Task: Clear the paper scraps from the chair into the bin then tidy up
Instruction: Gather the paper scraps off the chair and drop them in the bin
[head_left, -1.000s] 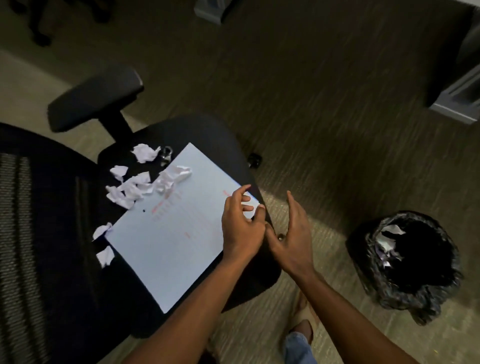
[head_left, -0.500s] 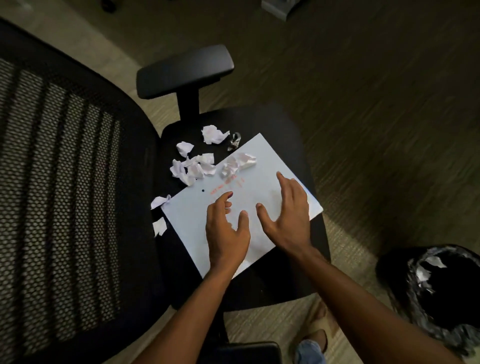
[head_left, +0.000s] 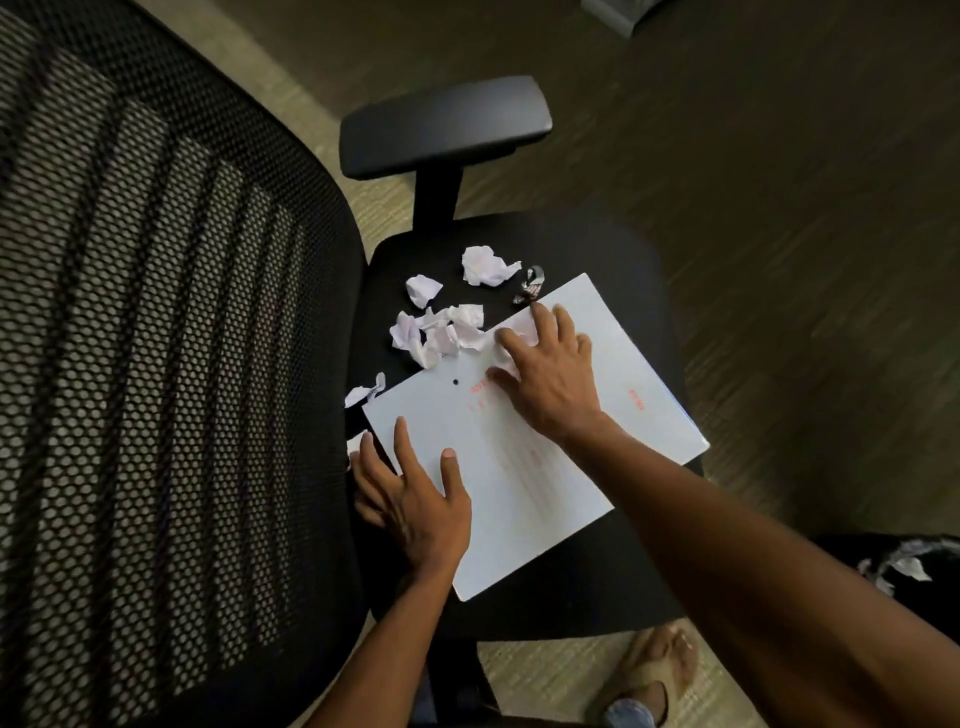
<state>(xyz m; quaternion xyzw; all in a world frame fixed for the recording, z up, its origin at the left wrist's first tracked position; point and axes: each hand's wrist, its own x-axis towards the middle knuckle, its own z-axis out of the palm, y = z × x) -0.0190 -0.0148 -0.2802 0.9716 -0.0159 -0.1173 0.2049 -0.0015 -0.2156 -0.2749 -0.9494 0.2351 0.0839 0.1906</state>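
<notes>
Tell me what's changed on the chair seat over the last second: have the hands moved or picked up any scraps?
The right hand moved from the sheet's near edge up onto the scraps at its far edge, fingers spread, no clear grip. The left hand slid to the sheet's left edge. The sheet and scraps stayed on the chair seat.

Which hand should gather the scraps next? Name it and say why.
Right. The right hand already reaches the scraps at the sheet's far edge; the left hand rests on its near corner.
</notes>
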